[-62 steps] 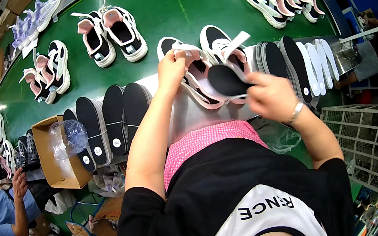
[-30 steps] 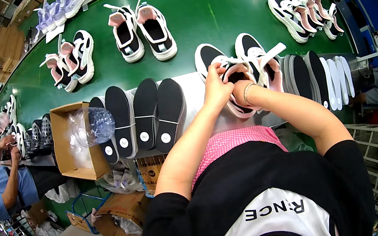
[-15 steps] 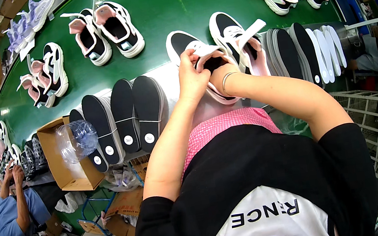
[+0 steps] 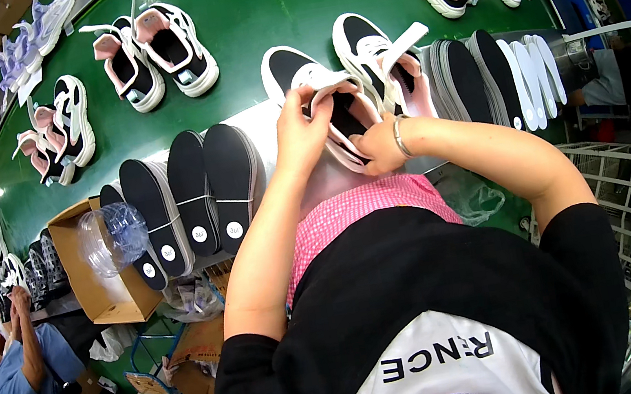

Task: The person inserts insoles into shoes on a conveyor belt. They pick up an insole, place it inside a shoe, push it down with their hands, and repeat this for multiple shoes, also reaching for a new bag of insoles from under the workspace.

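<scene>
A black and white sneaker with pink lining (image 4: 288, 65) is between my hands at the near edge of the green bench, its toe pointing away from me. My left hand (image 4: 303, 134) pinches the tongue or collar on the sneaker's left side. At the heel, my right hand (image 4: 382, 147) grips the rim, its thumb in the opening. The dark inside shows between the hands. Just right of it stands a matching sneaker (image 4: 358, 35) with its strap sticking up, touched by neither hand as far as I can see.
Bundled black insoles (image 4: 233, 178) stand to my left, beside an open cardboard box (image 4: 86, 258) with clear plastic. More black insoles (image 4: 455, 80) and white insoles (image 4: 533, 84) are at right. Sneakers (image 4: 177, 50) ride on the green surface (image 4: 253, 9). A co-worker (image 4: 33, 369) is at far left.
My right hand has drawn back out of the sneaker to its heel rim. The left hand keeps its pinch. The shoes on the green surface appear shifted left in view.
</scene>
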Tool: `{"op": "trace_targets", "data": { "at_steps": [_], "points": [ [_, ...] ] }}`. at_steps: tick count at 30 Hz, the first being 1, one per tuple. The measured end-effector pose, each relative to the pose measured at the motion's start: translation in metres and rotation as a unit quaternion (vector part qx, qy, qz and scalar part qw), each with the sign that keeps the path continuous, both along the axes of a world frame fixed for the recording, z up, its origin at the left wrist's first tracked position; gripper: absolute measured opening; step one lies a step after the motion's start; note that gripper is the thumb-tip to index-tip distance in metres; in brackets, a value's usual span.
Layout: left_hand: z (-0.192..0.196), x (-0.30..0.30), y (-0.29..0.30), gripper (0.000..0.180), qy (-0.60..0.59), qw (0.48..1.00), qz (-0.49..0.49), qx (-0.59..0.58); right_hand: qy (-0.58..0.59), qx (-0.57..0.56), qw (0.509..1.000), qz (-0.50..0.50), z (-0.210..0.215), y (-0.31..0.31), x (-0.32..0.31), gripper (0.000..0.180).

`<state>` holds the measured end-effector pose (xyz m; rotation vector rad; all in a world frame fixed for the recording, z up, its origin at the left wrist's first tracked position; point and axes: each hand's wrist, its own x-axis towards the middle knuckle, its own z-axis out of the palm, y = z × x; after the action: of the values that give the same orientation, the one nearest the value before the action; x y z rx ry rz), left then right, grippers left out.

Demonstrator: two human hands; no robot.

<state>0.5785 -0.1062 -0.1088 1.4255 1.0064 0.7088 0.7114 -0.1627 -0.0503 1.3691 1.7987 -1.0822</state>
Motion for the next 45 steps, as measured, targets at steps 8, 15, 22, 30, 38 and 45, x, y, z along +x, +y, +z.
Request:
{"op": "trace_targets", "data": {
  "at_steps": [8, 15, 22, 30, 38, 45],
  "points": [
    [-0.014, 0.004, 0.017, 0.046, -0.028, 0.983, 0.000, -0.181, 0.085, 0.608, 0.789, 0.003, -0.017, 0.027, 0.017, 0.025],
    [-0.022, 0.007, 0.022, 0.045, -0.081, 0.979, 0.013, -0.189, 0.071, 0.562, 0.824, 0.015, -0.016, 0.043, 0.013, 0.026],
    [-0.025, 0.012, 0.023, 0.045, -0.029, 0.990, 0.012, -0.140, 0.172, 0.395, 0.883, -0.184, 0.013, 0.056, 0.011, 0.013],
    [-0.012, -0.001, 0.020, 0.038, -0.069, 0.972, -0.075, -0.211, 0.189, 0.509, 0.837, -0.071, 0.024, 0.047, 0.011, 0.011],
    [-0.016, 0.015, 0.028, 0.039, -0.081, 0.963, 0.002, -0.258, 0.149, 0.574, 0.803, 0.050, -0.014, 0.058, 0.028, 0.014],
    [-0.023, 0.008, 0.022, 0.035, -0.092, 0.977, -0.010, -0.191, 0.349, 0.368, 0.842, -0.186, 0.021, 0.029, 0.025, 0.009]
  ]
}}
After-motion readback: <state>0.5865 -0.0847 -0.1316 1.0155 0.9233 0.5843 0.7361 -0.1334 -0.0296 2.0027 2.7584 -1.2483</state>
